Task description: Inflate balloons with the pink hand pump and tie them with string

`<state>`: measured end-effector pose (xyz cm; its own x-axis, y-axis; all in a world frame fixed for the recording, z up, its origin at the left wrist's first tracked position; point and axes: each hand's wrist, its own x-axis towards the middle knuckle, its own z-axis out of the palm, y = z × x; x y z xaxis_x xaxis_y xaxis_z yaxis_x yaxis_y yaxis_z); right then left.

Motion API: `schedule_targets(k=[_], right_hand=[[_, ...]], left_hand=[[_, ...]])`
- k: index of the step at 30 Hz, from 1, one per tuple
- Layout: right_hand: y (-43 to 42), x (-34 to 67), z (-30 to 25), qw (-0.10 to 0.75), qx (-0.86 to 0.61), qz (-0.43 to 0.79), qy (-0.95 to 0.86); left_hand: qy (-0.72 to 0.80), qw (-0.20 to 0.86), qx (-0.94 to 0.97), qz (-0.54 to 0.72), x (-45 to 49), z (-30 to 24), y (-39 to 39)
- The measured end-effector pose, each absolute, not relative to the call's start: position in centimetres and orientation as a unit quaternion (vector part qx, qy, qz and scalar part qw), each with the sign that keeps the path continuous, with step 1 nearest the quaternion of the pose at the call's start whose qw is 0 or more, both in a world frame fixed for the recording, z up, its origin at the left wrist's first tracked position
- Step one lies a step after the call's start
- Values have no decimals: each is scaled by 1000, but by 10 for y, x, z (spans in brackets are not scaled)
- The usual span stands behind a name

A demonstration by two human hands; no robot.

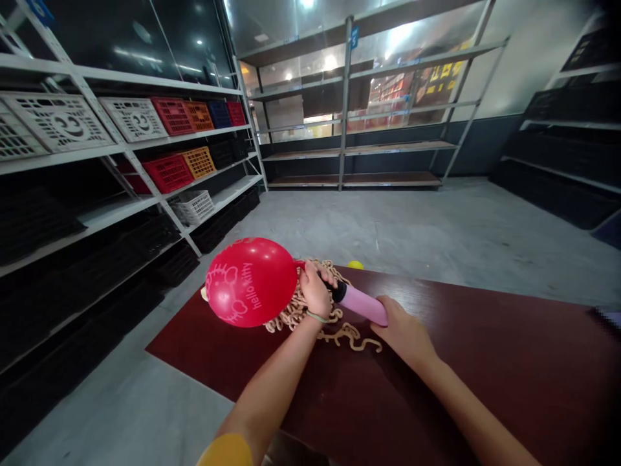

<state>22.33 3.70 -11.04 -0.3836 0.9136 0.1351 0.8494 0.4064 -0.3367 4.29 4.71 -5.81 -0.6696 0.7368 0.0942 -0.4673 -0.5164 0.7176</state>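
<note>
A red balloon (257, 281) with "hello kitty" print is inflated, its neck at the black end of a pink balloon pump (361, 304). My left hand (316, 290) is closed around the balloon's neck and the pump's black end. At the pump's other end, my right hand (405, 330) wraps round the pink barrel. Below and behind my left hand lies a heap of tan, curly balloon-like strands (291, 314) on the table. One wavy strand stretches out toward my right hand.
The dark red table (485, 362) runs off to the right. A yellow round object (355, 265) shows past its far edge. Shelves with coloured crates (172, 115) stand on the left. A metal rack (345, 116) is at the back, with grey floor (378, 220) before it.
</note>
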Motion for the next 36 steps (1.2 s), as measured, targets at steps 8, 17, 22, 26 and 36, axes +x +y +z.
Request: schedule_targets(k=[8,17,22,26,36], right_hand=[[57,254,-112,119,-546,72,-826],[35,224,-104,134,-552,100,-817],[37,225,-105,125,-535,115,-828],[50,242,-109,137,-539,105,-824],[27,220,-102,175,-532,100,-823]], left_hand=[[334,334,185,862,25,-52,45],[333,349,198,853,36,-58,50],[338,347,229,844,36,-65,51],[332,331,222,855,25,-49,46],[322,328,212,863,34,-35,34]])
